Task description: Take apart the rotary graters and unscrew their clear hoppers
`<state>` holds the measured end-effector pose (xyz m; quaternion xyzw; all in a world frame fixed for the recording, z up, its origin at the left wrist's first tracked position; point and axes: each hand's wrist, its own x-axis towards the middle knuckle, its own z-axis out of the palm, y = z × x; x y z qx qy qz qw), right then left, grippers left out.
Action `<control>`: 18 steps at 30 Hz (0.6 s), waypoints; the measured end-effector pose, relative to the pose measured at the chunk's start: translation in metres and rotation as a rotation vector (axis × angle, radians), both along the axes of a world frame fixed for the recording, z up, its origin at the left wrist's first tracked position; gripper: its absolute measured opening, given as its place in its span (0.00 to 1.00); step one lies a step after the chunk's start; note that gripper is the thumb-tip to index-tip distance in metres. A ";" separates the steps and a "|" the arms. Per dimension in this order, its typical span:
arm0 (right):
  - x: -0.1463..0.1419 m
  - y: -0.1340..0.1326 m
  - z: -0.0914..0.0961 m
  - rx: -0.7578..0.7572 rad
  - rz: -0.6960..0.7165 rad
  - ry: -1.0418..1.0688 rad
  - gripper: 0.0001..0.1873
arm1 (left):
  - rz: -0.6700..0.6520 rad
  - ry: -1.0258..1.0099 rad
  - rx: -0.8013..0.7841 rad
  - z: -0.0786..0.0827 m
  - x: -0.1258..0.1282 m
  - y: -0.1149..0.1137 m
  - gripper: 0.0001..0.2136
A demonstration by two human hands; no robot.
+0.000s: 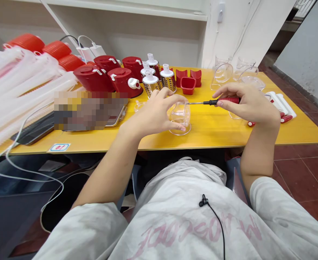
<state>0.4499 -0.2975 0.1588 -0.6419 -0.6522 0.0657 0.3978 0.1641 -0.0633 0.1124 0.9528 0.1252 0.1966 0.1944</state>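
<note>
My left hand [166, 112] is closed around a clear plastic part [181, 115] with a round flange, near the table's front edge. In my right hand [245, 101] is a screwdriver [211, 102] with a red and black handle, held level. Its metal shaft points left, and the tip meets the upper rim of the clear part beside my left fingertips. Exactly what the tip touches is too small to make out. Another clear piece [140, 105] lies partly hidden behind my left hand.
Red housings [121, 77], metal grater drums [151, 85] and red square cups [188, 85] stand at the back of the yellow table [213, 135]. Clear parts [224, 72] and white-and-red handles [283, 106] sit right. Trays, a phone [37, 126] and bagged orange items [26, 43] lie left.
</note>
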 end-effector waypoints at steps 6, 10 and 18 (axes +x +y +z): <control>0.007 0.005 0.001 -0.159 -0.043 -0.119 0.15 | 0.009 0.020 0.037 0.002 -0.001 -0.003 0.45; 0.008 0.004 0.007 -0.242 -0.120 -0.238 0.15 | 0.022 0.040 0.064 0.003 -0.001 -0.004 0.45; 0.008 0.011 0.001 -0.316 -0.106 -0.331 0.17 | -0.016 0.050 0.023 0.008 -0.002 -0.005 0.45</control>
